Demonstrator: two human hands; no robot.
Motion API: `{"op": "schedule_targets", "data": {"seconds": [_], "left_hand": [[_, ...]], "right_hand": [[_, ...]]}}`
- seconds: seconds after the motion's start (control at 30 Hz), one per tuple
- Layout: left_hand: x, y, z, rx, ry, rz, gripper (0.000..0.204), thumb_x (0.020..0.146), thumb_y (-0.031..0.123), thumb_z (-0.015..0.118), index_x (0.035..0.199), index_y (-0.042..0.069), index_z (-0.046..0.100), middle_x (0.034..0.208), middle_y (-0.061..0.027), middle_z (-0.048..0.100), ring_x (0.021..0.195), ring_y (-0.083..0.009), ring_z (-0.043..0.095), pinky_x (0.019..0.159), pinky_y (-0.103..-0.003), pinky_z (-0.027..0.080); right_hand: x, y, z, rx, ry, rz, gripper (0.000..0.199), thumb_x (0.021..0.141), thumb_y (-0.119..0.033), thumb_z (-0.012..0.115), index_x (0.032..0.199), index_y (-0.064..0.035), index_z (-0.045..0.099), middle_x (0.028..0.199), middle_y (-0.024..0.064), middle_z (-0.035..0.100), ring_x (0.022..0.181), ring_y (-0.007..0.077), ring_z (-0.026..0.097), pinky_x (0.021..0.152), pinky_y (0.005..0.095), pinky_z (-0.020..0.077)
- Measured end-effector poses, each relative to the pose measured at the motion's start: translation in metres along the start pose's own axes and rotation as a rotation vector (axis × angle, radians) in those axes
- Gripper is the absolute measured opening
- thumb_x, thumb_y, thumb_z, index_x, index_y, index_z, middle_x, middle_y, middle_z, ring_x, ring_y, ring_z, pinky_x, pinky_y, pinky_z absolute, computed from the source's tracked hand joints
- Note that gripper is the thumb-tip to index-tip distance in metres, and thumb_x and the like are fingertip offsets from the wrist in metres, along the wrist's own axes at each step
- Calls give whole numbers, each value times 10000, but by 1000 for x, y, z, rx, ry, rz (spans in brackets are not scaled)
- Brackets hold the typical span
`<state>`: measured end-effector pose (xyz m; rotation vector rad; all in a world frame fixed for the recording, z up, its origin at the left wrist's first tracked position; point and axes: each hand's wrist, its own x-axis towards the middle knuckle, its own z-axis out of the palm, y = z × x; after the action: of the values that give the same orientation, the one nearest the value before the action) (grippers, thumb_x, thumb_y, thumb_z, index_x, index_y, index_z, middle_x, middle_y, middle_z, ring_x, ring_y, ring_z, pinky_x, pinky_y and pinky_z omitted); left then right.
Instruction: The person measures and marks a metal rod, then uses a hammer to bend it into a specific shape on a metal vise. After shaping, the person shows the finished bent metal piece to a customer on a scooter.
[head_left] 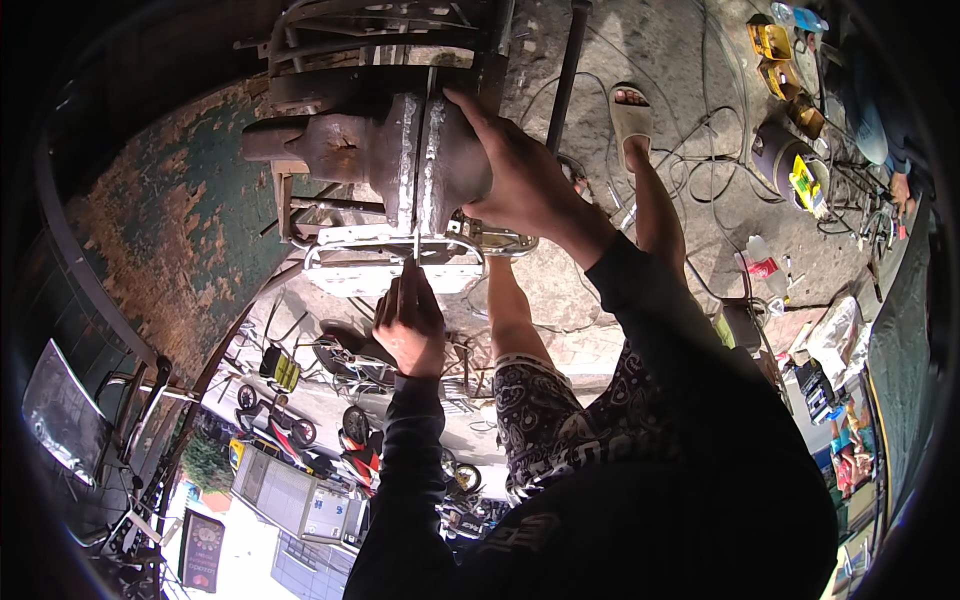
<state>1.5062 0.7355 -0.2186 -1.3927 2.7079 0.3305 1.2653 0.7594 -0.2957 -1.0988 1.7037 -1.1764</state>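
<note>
Gripping: right hand (525, 180) clasped over welded rusty metal casting (400, 150), at its rounded end.
Pinching: left hand (410, 320) closed on thin metal rod (416, 243), tip up at weld seam.
Beneath hands: white metal frame (390, 255) carrying casting.
Beyond right hand: sandalled foot (630, 115), cables on floor.
Risk: rod probably slips off seam if casting rolls.
</note>
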Motion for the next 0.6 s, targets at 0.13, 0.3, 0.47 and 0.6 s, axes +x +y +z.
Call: {"op": "schedule_targets", "data": {"seconds": [0.13, 0.3, 0.47, 0.6], "left_hand": [[7, 1, -3, -25, -28, 8, 258, 961, 87, 651, 1201, 20, 722, 973, -147, 750, 807, -316, 718, 709, -400, 570], [10, 6, -10, -40, -13, 26, 293, 943, 49, 668, 1232, 17, 703, 914, -136, 723, 767, -320, 697, 674, -413, 555], [9, 5, -5, -27, -37, 15, 325, 951, 55, 658, 1274, 32, 687, 884, -132, 709, 747, -321, 686, 672, -418, 554], [5, 1, -5, -15, -65, -2, 335, 960, 63, 651, 1293, 34, 679, 883, -138, 709, 748, -325, 686, 664, -425, 548]], "right_hand": [[-3, -2, 1, 77, -19, 80, 1212, 625, -62, 919, 1620, -151, 234, 1483, 233, 498, 1336, 404, 536, 1125, 456, 470], [0, 1, 1, 57, -73, 98, 1216, 633, -124, 938, 1620, -136, 226, 1531, 226, 441, 1374, 396, 499, 1152, 451, 443], [2, 3, -10, 107, -65, 25, 1214, 652, -159, 952, 1620, -119, 219, 1595, 226, 392, 1447, 369, 457, 1196, 435, 408], [15, -13, -21, 276, -93, 245, 985, 777, -307, 898, 1546, -69, 331, 1434, 234, 551, 1318, 365, 585, 1082, 427, 496]]}}
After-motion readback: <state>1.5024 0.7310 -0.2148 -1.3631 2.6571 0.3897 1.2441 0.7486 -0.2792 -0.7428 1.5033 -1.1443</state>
